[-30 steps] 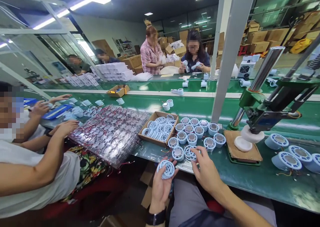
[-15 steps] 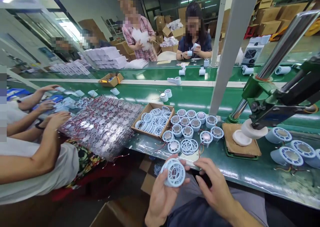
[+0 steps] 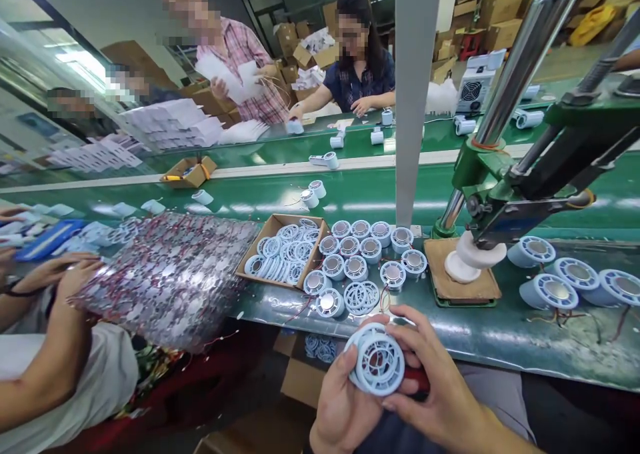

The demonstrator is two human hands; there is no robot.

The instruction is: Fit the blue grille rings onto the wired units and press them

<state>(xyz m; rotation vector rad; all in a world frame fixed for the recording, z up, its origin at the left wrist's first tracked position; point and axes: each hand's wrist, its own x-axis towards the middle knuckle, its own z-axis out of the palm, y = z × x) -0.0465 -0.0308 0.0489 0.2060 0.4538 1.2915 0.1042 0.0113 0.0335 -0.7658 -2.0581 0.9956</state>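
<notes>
A small stack of light-blue plastic rings with spokes (image 3: 384,367) is held up before me, just past the table's front edge. My left hand (image 3: 343,401) wraps round it from the left and below, thumb on its rim. At its right side, my right hand (image 3: 443,381) has thumb and fingertips closed on the edge of the front ring, which sits slightly offset from those behind. Beyond my hands lie a loose pile of similar rings (image 3: 362,297) and several light-blue round housings with silver discs (image 3: 330,303) on the table.
An open cardboard box of rings (image 3: 239,275) stands left of the housings, beside a plastic-covered sheet of wired parts (image 3: 170,274). A green press (image 3: 467,174) with a white pad stands right, with more housings (image 3: 549,291) beyond. A co-worker's arm (image 3: 55,347) is at left.
My right hand has come from standing apart to gripping the ring's edge. The view has swung right, and the rings now show fanned slightly. A co-worker opposite has reached out to the side.
</notes>
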